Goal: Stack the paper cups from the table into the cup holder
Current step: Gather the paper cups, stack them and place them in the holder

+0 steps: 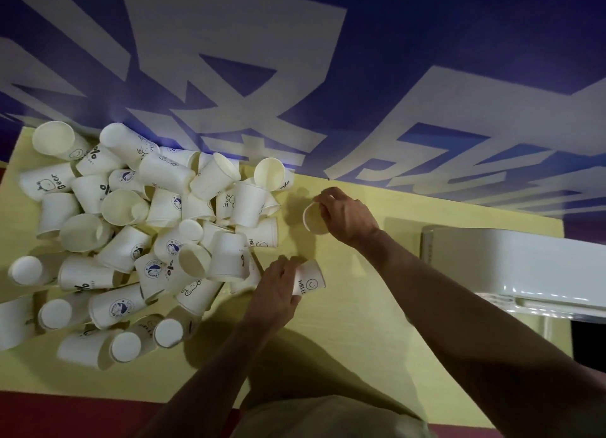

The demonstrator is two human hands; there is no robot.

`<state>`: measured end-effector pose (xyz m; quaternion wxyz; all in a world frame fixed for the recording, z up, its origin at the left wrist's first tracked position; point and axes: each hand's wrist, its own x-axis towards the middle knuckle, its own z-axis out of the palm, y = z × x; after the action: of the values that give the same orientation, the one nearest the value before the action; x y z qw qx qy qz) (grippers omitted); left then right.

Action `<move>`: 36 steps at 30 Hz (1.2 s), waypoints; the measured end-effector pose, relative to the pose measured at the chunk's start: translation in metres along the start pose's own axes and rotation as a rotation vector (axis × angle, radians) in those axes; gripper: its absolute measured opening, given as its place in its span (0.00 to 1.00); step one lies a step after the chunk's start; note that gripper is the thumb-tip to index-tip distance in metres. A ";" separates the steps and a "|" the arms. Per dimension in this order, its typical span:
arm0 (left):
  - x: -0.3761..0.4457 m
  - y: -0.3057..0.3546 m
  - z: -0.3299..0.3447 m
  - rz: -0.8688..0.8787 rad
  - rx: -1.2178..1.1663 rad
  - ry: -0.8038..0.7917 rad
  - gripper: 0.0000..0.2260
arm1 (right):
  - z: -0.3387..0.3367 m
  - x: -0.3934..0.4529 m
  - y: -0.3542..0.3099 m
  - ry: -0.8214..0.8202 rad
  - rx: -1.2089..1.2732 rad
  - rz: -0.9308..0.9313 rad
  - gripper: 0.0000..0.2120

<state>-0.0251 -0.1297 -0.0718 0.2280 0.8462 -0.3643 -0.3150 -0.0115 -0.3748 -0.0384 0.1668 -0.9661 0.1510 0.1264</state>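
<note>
On the yellow counter [344, 323] under a blue-and-white wall, we note a heap of paper cups [137, 241] at left, our left hand [278, 290] gripping a "HELLO" cup [310, 278] lying beside it, our right hand [347, 218] pinching an upright cup [313, 219] by its rim.

cup pile [137, 241] on table [344, 339] at left, white appliance [511, 264] at right, wall [393, 60] behind
</note>
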 end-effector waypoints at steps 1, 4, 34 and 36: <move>0.001 0.003 0.001 -0.004 0.017 -0.014 0.34 | 0.001 -0.008 0.004 -0.009 0.016 0.017 0.17; 0.010 0.016 0.003 -0.003 0.091 -0.036 0.35 | 0.005 -0.031 0.015 -0.026 0.059 0.092 0.16; -0.049 0.134 -0.011 0.110 -0.061 0.161 0.34 | -0.010 -0.249 0.050 0.402 0.371 0.211 0.31; -0.052 0.161 0.003 0.150 -0.082 0.161 0.34 | -0.021 -0.289 0.063 0.446 0.389 0.217 0.30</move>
<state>-0.1312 -0.1921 0.0439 0.3140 0.8291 -0.3939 -0.2427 -0.2954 -0.3668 0.0483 0.2967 -0.8983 0.3073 -0.1028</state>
